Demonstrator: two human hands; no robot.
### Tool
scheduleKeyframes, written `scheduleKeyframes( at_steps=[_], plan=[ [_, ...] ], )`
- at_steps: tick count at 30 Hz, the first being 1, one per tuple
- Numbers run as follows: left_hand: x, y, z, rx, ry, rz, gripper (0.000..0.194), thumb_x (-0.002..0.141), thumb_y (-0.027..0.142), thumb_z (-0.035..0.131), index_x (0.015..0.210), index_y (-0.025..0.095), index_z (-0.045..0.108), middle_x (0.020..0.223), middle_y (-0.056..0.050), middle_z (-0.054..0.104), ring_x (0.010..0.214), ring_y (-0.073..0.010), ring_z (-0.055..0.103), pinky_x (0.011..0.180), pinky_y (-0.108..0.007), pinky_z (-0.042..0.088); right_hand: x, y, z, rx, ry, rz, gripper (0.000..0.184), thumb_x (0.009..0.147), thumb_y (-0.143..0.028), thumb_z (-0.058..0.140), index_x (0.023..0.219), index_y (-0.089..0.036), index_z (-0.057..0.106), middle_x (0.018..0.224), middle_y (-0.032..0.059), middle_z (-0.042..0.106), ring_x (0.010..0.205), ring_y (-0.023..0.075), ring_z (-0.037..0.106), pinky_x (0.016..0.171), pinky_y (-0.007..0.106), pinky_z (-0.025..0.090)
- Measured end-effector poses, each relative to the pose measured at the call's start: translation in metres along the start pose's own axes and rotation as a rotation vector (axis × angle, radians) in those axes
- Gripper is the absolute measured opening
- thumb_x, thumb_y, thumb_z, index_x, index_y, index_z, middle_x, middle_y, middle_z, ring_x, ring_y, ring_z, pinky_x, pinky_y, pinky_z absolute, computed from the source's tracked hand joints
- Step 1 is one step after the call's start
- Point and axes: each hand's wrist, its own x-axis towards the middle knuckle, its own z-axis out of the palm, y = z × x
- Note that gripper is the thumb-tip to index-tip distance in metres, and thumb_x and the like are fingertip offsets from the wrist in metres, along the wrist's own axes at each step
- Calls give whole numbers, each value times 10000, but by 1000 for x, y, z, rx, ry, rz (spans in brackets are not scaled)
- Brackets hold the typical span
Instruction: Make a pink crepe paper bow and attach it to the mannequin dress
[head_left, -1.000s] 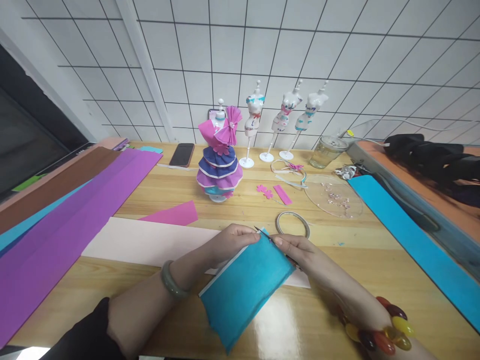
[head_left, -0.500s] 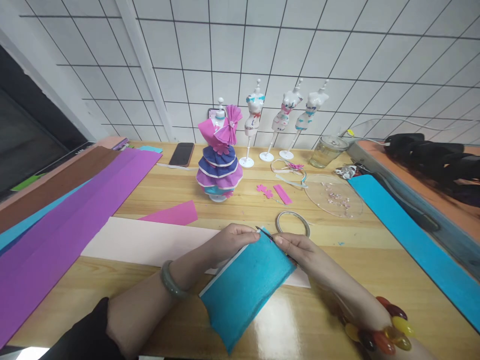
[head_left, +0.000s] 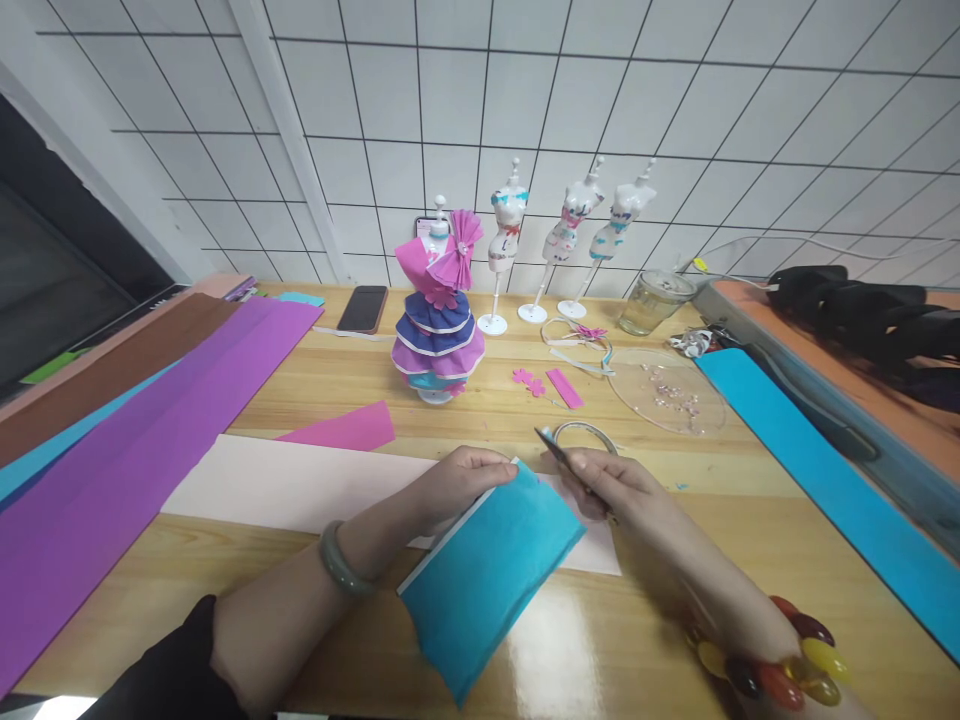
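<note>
My left hand (head_left: 474, 482) pinches the top corner of a blue crepe paper piece (head_left: 491, 570), which has a white strip along its left edge and hangs tilted above the table. In my right hand (head_left: 611, 485) is a pair of dark-bladed scissors (head_left: 556, 450), apart from the paper's top edge and pointing up and left. A small pale blue scrap shows by the blade tips. Behind the scissors lies a roll of tape (head_left: 598, 432), partly hidden by that hand. Under the blue piece, a pale pink paper strip (head_left: 300, 485) lies across the table.
A small mannequin in a layered paper dress (head_left: 439, 335) stands at the back, beside three bare white mannequins (head_left: 512, 220). Purple paper (head_left: 187, 430) covers the left side. A blue strip (head_left: 810, 470), a glass jar (head_left: 652, 305) and a clear plate of beads (head_left: 637, 405) are rightward.
My right hand has drawn the scissors up and right, away from the paper's top edge, and a small scrap has come off the corner. My left hand stays nearly still.
</note>
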Motion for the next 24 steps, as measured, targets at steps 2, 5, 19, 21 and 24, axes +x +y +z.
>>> scheduleKeyframes(
  at_steps=[2, 5, 19, 21, 24],
  plan=[
    [0, 0, 0, -22, 6, 4, 312, 727, 403, 584, 579, 144, 492, 545, 37, 396, 513, -80, 331, 503, -240, 246, -1, -3, -11, -104, 130, -47, 367, 817, -512, 459, 837, -168, 584, 588, -22, 395, 520, 107, 345, 479, 244, 262],
    [1, -2, -2, -105, 8, -15, 291, 729, 405, 588, 633, 136, 538, 566, 27, 450, 524, -84, 375, 524, -235, 278, 1, -3, -33, -398, 371, -126, 404, 837, -511, 405, 958, -173, 590, 690, 39, 536, 628, 165, 471, 552, 274, 347],
    [0, -4, -6, -257, -10, -19, 238, 742, 362, 600, 712, 126, 595, 632, 0, 561, 579, -101, 482, 603, -249, 361, 12, 40, -80, -1196, 579, 147, 439, 829, -461, 383, 1030, -154, 624, 833, 146, 653, 718, 266, 599, 577, 339, 420],
    [0, -3, -5, -258, -5, -28, 249, 732, 374, 607, 716, 126, 595, 632, -3, 559, 577, -103, 482, 596, -248, 361, 11, 41, -80, -1265, 622, 77, 413, 828, -439, 396, 995, -154, 646, 853, 153, 638, 766, 278, 587, 632, 366, 426],
    [-1, -1, -2, -225, -5, -22, 245, 719, 371, 614, 704, 128, 590, 643, -3, 548, 576, -101, 470, 582, -244, 353, 8, 32, -67, -1270, 752, -139, 357, 830, -412, 429, 937, -164, 662, 911, 152, 625, 888, 305, 549, 746, 423, 407]
  ],
)
